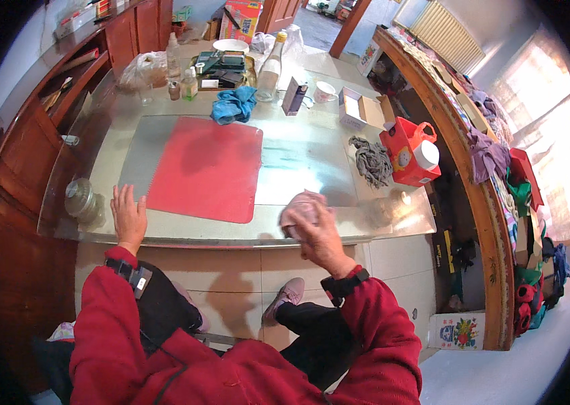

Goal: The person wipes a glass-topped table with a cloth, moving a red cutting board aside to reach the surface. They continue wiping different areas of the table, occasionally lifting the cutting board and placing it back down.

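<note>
My right hand (320, 235) is closed around a bunched pinkish cloth (299, 215) at the near edge of a glass-topped table (204, 230). My left hand (130, 215) lies with fingers spread near the table's front left edge and holds nothing. Between the hands, a flat red sheet (209, 172) like a plastic cover rests over a grey transparent mat (310, 177). A crumpled blue cloth (233, 105) touches the far edge of the red sheet. To the right lies a twisted grey cloth (372, 161).
A glass jar (81, 200) stands at the table's left corner. Along the back are a tall glass bottle (271, 68), a cup (324, 92), a tray of small items (224, 68) and an open box (361, 109). At right stands a red box (409, 154) holding a white roll.
</note>
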`<state>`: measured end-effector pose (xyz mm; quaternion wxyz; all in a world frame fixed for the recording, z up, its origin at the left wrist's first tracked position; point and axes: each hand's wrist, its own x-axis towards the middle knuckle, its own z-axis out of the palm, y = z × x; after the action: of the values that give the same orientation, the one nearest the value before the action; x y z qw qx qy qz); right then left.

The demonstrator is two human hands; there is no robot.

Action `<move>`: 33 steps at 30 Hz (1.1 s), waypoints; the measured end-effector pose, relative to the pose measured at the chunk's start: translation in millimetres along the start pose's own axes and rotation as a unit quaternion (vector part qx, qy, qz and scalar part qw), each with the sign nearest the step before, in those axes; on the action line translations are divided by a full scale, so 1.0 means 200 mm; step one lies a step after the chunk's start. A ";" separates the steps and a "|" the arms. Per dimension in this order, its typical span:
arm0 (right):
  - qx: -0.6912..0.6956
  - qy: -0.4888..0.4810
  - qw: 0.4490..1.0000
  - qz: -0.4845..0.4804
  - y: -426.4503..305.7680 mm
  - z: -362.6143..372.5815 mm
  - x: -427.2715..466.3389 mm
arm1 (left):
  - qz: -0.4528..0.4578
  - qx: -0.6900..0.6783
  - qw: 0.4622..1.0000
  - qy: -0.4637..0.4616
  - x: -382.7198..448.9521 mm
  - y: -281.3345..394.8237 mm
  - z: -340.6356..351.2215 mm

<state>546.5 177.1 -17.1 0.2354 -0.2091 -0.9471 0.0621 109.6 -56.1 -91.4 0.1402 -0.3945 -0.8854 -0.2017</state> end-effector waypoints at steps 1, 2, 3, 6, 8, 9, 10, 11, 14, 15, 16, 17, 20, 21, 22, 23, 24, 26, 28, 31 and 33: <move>-0.026 -0.030 0.999 -0.016 -0.02 0.02 0.02 | 0.007 -0.010 1.000 0.003 0.00 0.00 0.00; -0.012 -0.052 0.999 0.006 0.03 0.02 0.05 | 0.008 -0.015 1.000 0.002 0.00 -0.01 0.00; -0.016 -0.064 0.998 -0.009 0.10 0.01 0.08 | 0.008 -0.014 1.000 0.005 0.00 -0.01 0.00; -0.027 -0.015 0.996 0.082 0.49 -0.03 0.17 | -0.005 -0.016 1.000 -0.015 -0.01 -0.02 -0.01; -0.056 -0.011 0.983 0.172 0.75 -0.06 0.24 | -0.012 -0.020 1.000 -0.015 -0.01 -0.02 -0.01; -0.076 0.001 0.973 0.219 0.82 -0.05 0.25 | -0.009 -0.023 1.000 -0.013 -0.01 -0.01 -0.01; -0.106 0.018 0.975 0.196 0.84 -0.04 0.24 | -0.006 -0.026 1.000 -0.012 -0.01 -0.01 -0.01; -0.148 -0.019 0.962 0.228 0.83 -0.03 0.23 | -0.005 -0.021 1.000 -0.014 -0.01 0.00 -0.02; -0.087 -0.020 0.973 0.212 0.61 0.00 0.19 | -0.001 0.000 1.000 -0.024 -0.01 0.03 -0.03; -0.090 -0.054 0.980 0.171 0.51 0.00 0.17 | -0.001 0.011 0.999 -0.032 -0.01 0.05 -0.04; -0.076 -0.070 0.988 0.112 0.40 0.00 0.16 | 0.007 0.026 0.999 -0.034 -0.02 0.06 -0.05; -0.067 -0.085 0.993 0.054 0.30 0.01 0.17 | 0.004 0.020 0.999 -0.042 -0.02 0.07 -0.07; 0.067 -0.097 0.992 -0.040 0.10 0.11 0.33 | 0.015 0.005 0.999 -0.050 -0.02 0.09 -0.10; 0.091 -0.119 0.986 -0.071 0.09 0.15 0.42 | 0.014 -0.006 0.998 -0.056 -0.02 0.09 -0.11; 0.032 -0.070 0.987 -0.140 0.09 0.21 0.52 | 0.024 -0.007 0.999 -0.047 -0.03 0.09 -0.12; 0.043 -0.070 0.984 -0.160 0.12 0.26 0.63 | 0.017 -0.010 0.998 -0.062 -0.03 0.09 -0.12; 0.039 -0.090 0.985 -0.143 0.15 0.32 0.74 | 0.020 -0.004 0.998 -0.061 -0.03 0.08 -0.12; 0.013 -0.109 0.987 -0.114 0.28 0.40 0.93 | 0.028 0.000 0.998 -0.056 -0.03 0.06 -0.12; -0.039 -0.121 0.990 -0.058 0.45 0.43 1.04 | 0.032 -0.003 0.998 -0.060 -0.03 0.04 -0.11; -0.021 -0.140 0.989 0.051 0.80 0.33 1.05 | 0.045 -0.010 0.998 -0.052 -0.03 0.03 -0.11; 0.003 -0.048 0.994 0.101 0.95 0.26 0.92 | 0.039 -0.018 0.997 -0.057 -0.04 0.03 -0.11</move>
<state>442.7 426.1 -27.0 0.1828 -0.2994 -0.9313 0.0986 120.5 -67.4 -74.5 0.0903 -0.4418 -0.8723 -0.1890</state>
